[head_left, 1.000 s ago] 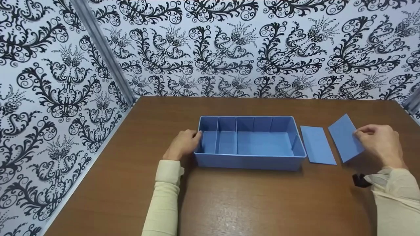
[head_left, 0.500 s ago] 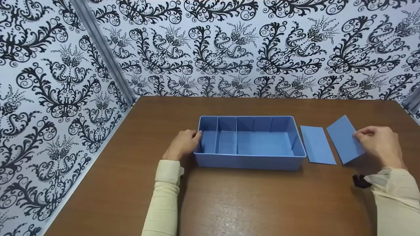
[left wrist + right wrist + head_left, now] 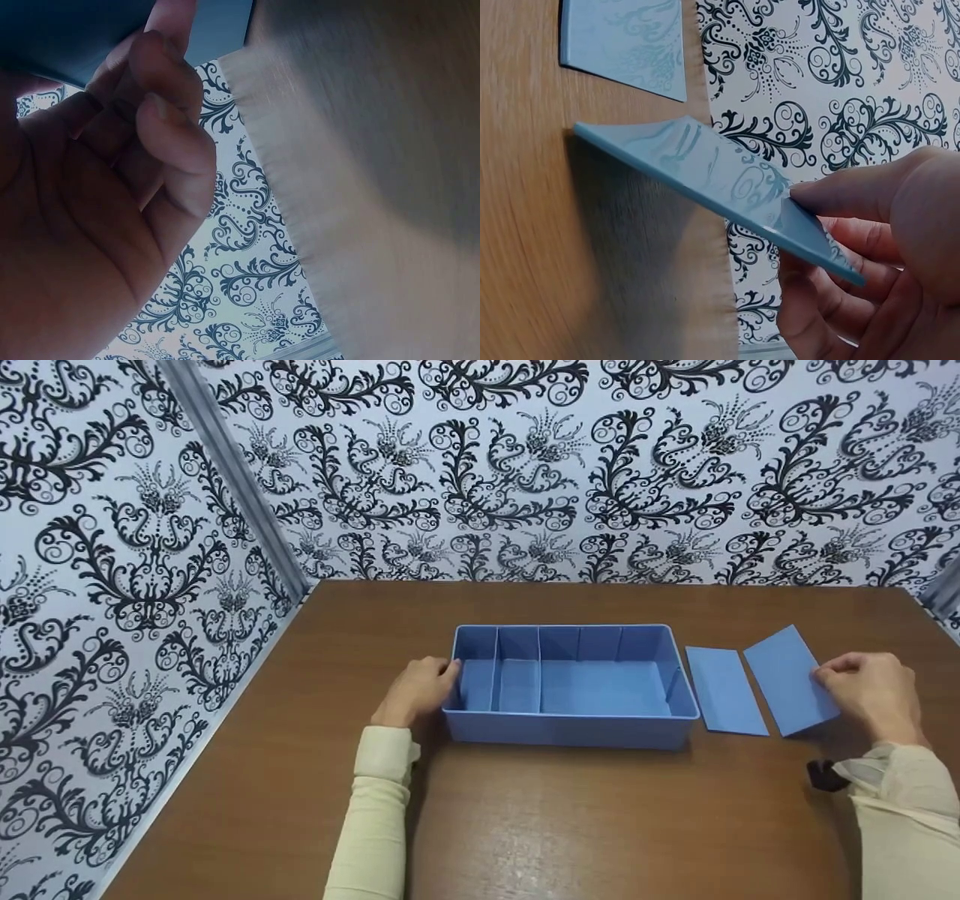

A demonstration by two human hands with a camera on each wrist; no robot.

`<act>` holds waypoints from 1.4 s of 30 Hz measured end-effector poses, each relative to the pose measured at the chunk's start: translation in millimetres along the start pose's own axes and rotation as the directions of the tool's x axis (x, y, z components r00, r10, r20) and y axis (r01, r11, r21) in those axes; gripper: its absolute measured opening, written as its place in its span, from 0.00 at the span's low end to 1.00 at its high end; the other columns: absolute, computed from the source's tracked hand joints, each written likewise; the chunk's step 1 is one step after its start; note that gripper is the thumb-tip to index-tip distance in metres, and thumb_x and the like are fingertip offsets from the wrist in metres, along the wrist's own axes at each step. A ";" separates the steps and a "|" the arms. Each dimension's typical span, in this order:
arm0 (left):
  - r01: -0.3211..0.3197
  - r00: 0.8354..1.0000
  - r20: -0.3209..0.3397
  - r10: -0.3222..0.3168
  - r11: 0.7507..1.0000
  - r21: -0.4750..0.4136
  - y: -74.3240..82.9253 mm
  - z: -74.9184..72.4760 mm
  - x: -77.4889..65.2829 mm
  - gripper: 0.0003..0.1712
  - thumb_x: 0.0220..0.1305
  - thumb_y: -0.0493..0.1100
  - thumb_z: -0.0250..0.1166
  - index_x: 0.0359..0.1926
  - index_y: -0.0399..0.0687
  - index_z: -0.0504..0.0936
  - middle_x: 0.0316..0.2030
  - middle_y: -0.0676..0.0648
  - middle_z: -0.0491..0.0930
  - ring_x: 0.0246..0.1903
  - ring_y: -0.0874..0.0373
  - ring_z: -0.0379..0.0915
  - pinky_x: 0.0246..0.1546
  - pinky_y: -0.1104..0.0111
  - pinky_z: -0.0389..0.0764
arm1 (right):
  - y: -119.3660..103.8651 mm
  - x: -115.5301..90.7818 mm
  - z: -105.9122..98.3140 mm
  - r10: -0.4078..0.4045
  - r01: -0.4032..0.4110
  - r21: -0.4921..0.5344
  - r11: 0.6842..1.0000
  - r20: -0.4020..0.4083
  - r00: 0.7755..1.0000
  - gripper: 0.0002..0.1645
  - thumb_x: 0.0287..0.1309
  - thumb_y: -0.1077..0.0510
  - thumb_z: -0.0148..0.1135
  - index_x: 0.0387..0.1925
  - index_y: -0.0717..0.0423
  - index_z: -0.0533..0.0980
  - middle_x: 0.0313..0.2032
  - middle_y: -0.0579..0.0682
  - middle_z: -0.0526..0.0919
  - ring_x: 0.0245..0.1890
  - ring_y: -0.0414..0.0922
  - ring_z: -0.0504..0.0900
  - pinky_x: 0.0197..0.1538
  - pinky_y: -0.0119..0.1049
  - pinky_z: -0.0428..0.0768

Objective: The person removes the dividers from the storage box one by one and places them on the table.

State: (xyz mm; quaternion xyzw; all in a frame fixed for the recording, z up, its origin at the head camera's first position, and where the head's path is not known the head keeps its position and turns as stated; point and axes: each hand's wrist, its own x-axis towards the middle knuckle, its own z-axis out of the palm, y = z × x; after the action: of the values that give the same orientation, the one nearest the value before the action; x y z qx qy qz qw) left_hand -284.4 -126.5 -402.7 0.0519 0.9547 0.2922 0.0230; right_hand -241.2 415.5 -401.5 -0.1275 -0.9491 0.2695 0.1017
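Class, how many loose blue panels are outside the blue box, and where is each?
2. The first panel lies on the table, right of the blue box; the second panel, farther right, is tilted, pinched by the right hand. Any beneath the first would be hidden.

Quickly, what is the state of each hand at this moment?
Left hand: holding the blue box at one end.
Right hand: pinching a tilted blue panel.

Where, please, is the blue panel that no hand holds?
In the head view, the loose panel lies on the table at right, between the box and the held panel.
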 end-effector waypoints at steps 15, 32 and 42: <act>-0.048 0.999 -0.021 0.048 0.999 0.017 -0.9 -0.3 -1.3 0.21 0.76 0.50 0.50 0.38 0.42 0.83 0.37 0.43 0.81 0.37 0.50 0.74 0.45 0.53 0.75 | 4.8 -0.3 1.8 0.007 -0.007 -0.013 1.000 -0.014 1.000 0.22 0.61 0.51 0.59 0.42 0.68 0.82 0.45 0.72 0.81 0.42 0.66 0.77 0.33 0.42 0.70; -0.029 0.999 -0.018 0.029 1.000 0.006 -0.1 -0.1 -0.6 0.22 0.76 0.51 0.50 0.40 0.41 0.84 0.37 0.42 0.81 0.36 0.50 0.73 0.42 0.55 0.74 | 13.9 0.0 4.0 0.110 -0.109 -0.024 0.994 0.055 0.992 0.25 0.63 0.49 0.60 0.44 0.70 0.80 0.48 0.74 0.77 0.46 0.67 0.73 0.35 0.43 0.67; 0.004 1.000 0.014 -0.004 1.000 0.002 0.8 -1.2 -1.6 0.22 0.76 0.52 0.48 0.49 0.44 0.84 0.43 0.43 0.81 0.41 0.51 0.74 0.46 0.55 0.73 | 19.1 2.2 9.1 0.129 -0.124 -0.058 0.991 0.073 0.989 0.24 0.66 0.49 0.59 0.46 0.69 0.80 0.54 0.75 0.74 0.53 0.73 0.69 0.49 0.60 0.71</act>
State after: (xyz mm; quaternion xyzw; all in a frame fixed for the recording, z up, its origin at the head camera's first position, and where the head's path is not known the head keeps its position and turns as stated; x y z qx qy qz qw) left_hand -282.8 -126.6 -401.3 0.0520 0.9549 0.2909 0.0300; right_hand -242.1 427.5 -419.1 -0.1797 -0.9492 0.2547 0.0444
